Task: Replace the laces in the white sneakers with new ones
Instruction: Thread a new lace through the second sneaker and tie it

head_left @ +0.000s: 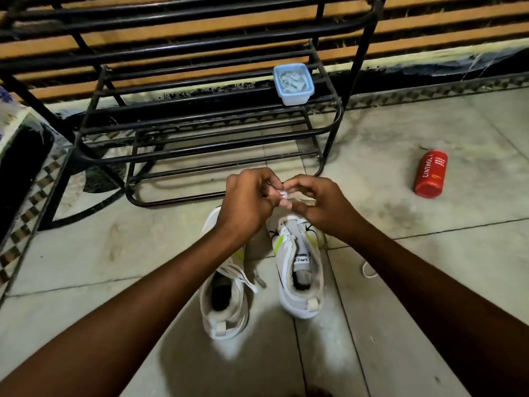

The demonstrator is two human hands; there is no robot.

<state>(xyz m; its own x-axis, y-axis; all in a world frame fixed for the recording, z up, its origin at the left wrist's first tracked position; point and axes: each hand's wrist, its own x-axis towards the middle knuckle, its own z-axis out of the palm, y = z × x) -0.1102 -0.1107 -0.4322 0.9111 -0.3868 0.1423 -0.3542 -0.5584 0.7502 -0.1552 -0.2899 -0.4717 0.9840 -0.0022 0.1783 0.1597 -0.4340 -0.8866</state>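
Two white sneakers with yellow-green accents stand side by side on the floor, toes pointing away. The left sneaker (223,305) still carries a white lace with loose ends hanging. The right sneaker (300,270) shows its grey tongue bare. Above the right sneaker's toe, my left hand (246,202) and my right hand (317,204) meet, both pinching a small piece of white lace (283,194) between their fingertips. A loose white lace (369,269) lies on the floor to the right, partly hidden by my right forearm.
A black metal shoe rack (200,133) stands just beyond the hands. On its shelf sits a light blue plastic box (293,84) with white laces inside. A red bottle (430,173) lies on the tiled floor at right. A patterned ledge is at the left edge.
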